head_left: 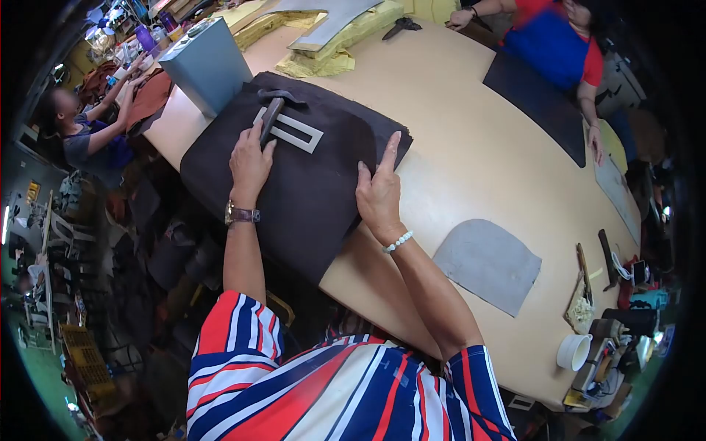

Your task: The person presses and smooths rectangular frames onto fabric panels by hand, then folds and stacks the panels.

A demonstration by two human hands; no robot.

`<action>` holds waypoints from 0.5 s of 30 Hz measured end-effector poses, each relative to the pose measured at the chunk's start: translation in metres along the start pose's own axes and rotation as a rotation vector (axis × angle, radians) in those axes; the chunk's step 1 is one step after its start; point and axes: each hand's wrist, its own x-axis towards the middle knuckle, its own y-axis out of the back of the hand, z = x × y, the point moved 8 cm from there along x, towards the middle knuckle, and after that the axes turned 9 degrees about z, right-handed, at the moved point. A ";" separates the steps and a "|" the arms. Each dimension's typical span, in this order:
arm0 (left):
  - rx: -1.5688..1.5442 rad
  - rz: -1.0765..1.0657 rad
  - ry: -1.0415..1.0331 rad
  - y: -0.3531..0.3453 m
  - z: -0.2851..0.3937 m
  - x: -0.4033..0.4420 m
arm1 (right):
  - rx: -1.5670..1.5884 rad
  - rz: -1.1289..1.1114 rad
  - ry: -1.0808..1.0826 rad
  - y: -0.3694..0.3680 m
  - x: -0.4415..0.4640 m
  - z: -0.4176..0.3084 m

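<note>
A head-worn camera looks forward and down from above the wearer's striped shirt (323,397), close over the hands (251,163); its wide, round-edged view reaches past the worktop (456,154) on left and right.

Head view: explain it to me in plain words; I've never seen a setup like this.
There is no robot here. A person works with two bare hands, and the single picture comes from a camera worn on that person's head, looking forward and down. That is why both forearms reach away from you.

The left hand holds the handle of a hammer-like tool. The right hand is at the right edge of a dark layered stack, index finger extended. On the stack lies a pale slotted frame.

The stack lies partly on a light tabletop. Also there are a grey-blue box, a grey round-ended piece and a white cup. Other people are nearby, one at upper left, another at upper right.
</note>
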 end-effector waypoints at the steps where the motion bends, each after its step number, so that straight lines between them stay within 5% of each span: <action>1: -0.013 -0.027 0.021 -0.007 -0.007 0.002 | -0.008 -0.007 -0.019 0.000 0.000 0.000; 8: -0.011 0.056 0.062 0.009 -0.012 0.010 | 0.387 0.126 0.027 0.036 -0.007 0.005; 15: 0.029 0.099 0.051 0.024 -0.015 0.018 | 0.694 0.131 -0.471 0.123 -0.044 0.027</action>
